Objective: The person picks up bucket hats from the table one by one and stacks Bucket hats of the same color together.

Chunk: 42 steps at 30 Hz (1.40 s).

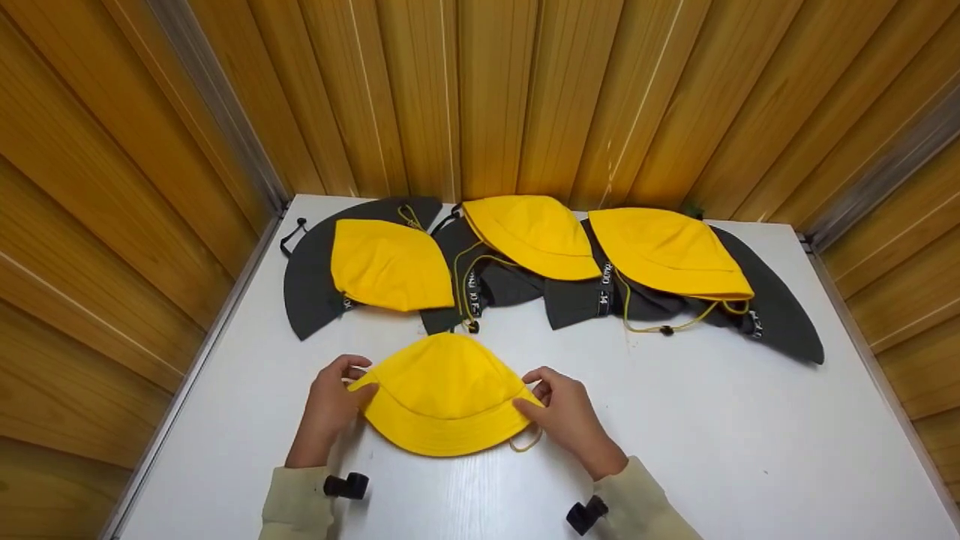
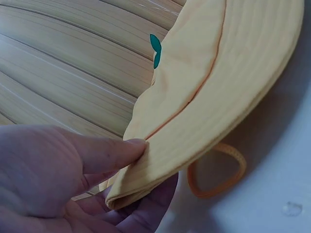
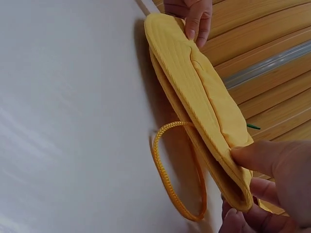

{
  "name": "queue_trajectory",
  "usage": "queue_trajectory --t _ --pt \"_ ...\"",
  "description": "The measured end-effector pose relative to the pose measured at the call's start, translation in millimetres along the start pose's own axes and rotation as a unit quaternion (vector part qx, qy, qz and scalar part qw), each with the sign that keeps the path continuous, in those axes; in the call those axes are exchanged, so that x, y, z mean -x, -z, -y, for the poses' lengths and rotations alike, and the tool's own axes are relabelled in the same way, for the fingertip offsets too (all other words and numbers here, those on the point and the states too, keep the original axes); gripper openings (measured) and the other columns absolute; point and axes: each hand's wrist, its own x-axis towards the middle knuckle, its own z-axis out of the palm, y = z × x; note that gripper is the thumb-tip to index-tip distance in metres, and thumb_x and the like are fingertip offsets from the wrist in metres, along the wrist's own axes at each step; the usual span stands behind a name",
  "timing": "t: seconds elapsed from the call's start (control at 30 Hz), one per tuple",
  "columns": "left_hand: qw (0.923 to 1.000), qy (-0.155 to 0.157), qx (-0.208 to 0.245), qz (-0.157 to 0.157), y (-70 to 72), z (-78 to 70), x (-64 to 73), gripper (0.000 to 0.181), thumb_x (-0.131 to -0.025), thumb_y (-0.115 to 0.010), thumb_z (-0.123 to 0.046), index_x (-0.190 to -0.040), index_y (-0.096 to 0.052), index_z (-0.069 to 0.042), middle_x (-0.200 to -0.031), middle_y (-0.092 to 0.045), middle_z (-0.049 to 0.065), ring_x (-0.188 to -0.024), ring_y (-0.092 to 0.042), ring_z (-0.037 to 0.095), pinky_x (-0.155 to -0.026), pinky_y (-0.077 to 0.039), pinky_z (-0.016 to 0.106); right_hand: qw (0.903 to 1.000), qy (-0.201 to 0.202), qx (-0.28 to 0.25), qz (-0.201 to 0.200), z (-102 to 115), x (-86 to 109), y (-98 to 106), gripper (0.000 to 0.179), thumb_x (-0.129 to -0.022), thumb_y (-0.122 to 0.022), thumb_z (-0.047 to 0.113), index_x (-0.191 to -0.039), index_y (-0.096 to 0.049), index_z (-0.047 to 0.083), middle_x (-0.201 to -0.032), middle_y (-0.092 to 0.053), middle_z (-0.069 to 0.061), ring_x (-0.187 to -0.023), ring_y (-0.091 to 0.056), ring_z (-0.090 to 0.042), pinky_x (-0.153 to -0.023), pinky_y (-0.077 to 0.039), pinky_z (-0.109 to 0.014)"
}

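Note:
A yellow bucket hat (image 1: 450, 390), folded flat with its brim toward me, is held between both hands at the middle of the white table. My left hand (image 1: 334, 401) pinches the left end of the brim, thumb on top and fingers beneath. At the opposite end my right hand (image 1: 566, 412) grips the brim the same way. A yellow cord (image 3: 167, 179) loops out from under the brim near the right hand. On the crown's top shows a small green leaf tab (image 2: 155, 51).
Along the back of the table (image 1: 750, 450) lie three more yellow hats (image 1: 390, 262), (image 1: 532, 236), (image 1: 667, 251), each overlapping dark grey hats (image 1: 780, 300). Their yellow cords with black toggles (image 1: 667, 330) trail forward. Wood-patterned panels (image 1: 495, 97) wall the table's back and sides.

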Motion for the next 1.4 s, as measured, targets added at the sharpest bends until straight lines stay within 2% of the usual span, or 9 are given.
queue_trajectory --t 0.57,0.67,0.77,0.87,0.93,1.1,1.23,1.33,1.4 --pt "0.9973 -0.034 -0.062 -0.021 -19.2 6.7 -0.3 0.033 -0.097 -0.069 -0.008 -0.129 -0.062 -0.011 -0.116 -0.064 0.011 -0.103 -0.057 0.026 -0.098 -0.055 0.04 0.9934 0.005 0.111 -0.031 -4.4 3.7 -14.2 0.033 -0.088 -0.083 0.027 -0.114 -0.071 0.011 -0.095 -0.06 -0.002 -0.085 -0.052 -0.016 -0.079 -0.051 -0.031" --pt "0.9949 -0.042 -0.086 -0.031 -20.9 1.3 2.6 0.035 -0.096 -0.069 -0.006 -0.13 -0.062 -0.01 -0.119 -0.062 0.013 -0.107 -0.054 0.028 -0.101 -0.054 0.043 0.9926 0.004 0.117 -0.034 -4.6 3.2 -14.9 0.035 -0.088 -0.082 0.028 -0.116 -0.071 0.011 -0.097 -0.061 -0.002 -0.087 -0.052 -0.017 -0.082 -0.052 -0.032" --pt "0.9879 -0.073 -0.128 -0.046 -27.1 -10.6 8.9 0.037 -0.095 -0.071 -0.005 -0.131 -0.063 -0.009 -0.127 -0.06 0.014 -0.115 -0.051 0.03 -0.107 -0.052 0.046 0.9929 0.011 0.111 -0.042 -5.0 3.1 -13.4 0.035 -0.088 -0.082 0.029 -0.117 -0.071 0.012 -0.098 -0.061 -0.002 -0.09 -0.053 -0.017 -0.085 -0.053 -0.033" --pt "0.976 -0.13 -0.169 -0.046 -41.8 -25.4 20.1 0.039 -0.095 -0.073 -0.012 -0.133 -0.065 -0.013 -0.14 -0.055 0.01 -0.129 -0.048 0.029 -0.114 -0.047 0.048 0.9937 0.02 0.097 -0.054 -5.0 2.1 -9.0 0.034 -0.089 -0.081 0.029 -0.118 -0.071 0.013 -0.1 -0.062 -0.002 -0.093 -0.055 -0.018 -0.087 -0.052 -0.035" --pt "0.9634 -0.179 -0.198 -0.027 -54.0 -34.1 27.5 0.043 -0.095 -0.075 -0.021 -0.137 -0.064 -0.018 -0.149 -0.051 0.007 -0.14 -0.043 0.029 -0.119 -0.042 0.05 0.9937 0.02 0.091 -0.062 -4.5 0.4 -5.0 0.034 -0.09 -0.08 0.029 -0.118 -0.072 0.013 -0.1 -0.063 -0.002 -0.094 -0.056 -0.018 -0.087 -0.053 -0.035" --pt "0.9125 -0.277 -0.298 0.04 -82.0 -46.5 32.5 0.069 -0.092 -0.074 -0.049 -0.154 -0.047 -0.033 -0.169 -0.03 0.001 -0.158 -0.019 0.033 -0.126 -0.027 0.055 0.9932 0.018 0.084 -0.079 -2.0 -5.4 8.0 0.032 -0.091 -0.079 0.028 -0.119 -0.072 0.013 -0.102 -0.065 -0.005 -0.093 -0.057 -0.02 -0.085 -0.053 -0.036" --pt "0.8853 -0.294 -0.353 0.072 -96.9 -48.3 26.7 0.083 -0.09 -0.07 -0.061 -0.16 -0.033 -0.037 -0.174 -0.015 0.003 -0.161 -0.007 0.037 -0.129 -0.013 0.059 0.9924 0.026 0.083 -0.087 -1.9 -8.8 17.6 0.032 -0.092 -0.078 0.027 -0.118 -0.072 0.011 -0.103 -0.066 -0.008 -0.09 -0.057 -0.022 -0.084 -0.051 -0.037" --pt "0.8787 -0.28 -0.377 0.088 -102.3 -47.6 21.8 0.086 -0.089 -0.069 -0.062 -0.161 -0.03 -0.036 -0.174 -0.011 0.006 -0.16 -0.003 0.042 -0.128 -0.007 0.063 0.9923 0.029 0.086 -0.084 -2.5 -10.4 23.3 0.031 -0.092 -0.077 0.026 -0.118 -0.072 0.01 -0.104 -0.067 -0.009 -0.09 -0.058 -0.022 -0.083 -0.051 -0.037" --pt "0.8807 -0.263 -0.38 0.102 -104.2 -46.9 18.7 0.086 -0.089 -0.07 -0.062 -0.161 -0.031 -0.035 -0.174 -0.01 0.006 -0.159 -0.003 0.043 -0.127 -0.006 0.065 0.9925 0.027 0.089 -0.079 -3.6 -12.0 26.8 0.032 -0.092 -0.077 0.026 -0.119 -0.072 0.01 -0.105 -0.067 -0.01 -0.091 -0.058 -0.023 -0.084 -0.052 -0.037"
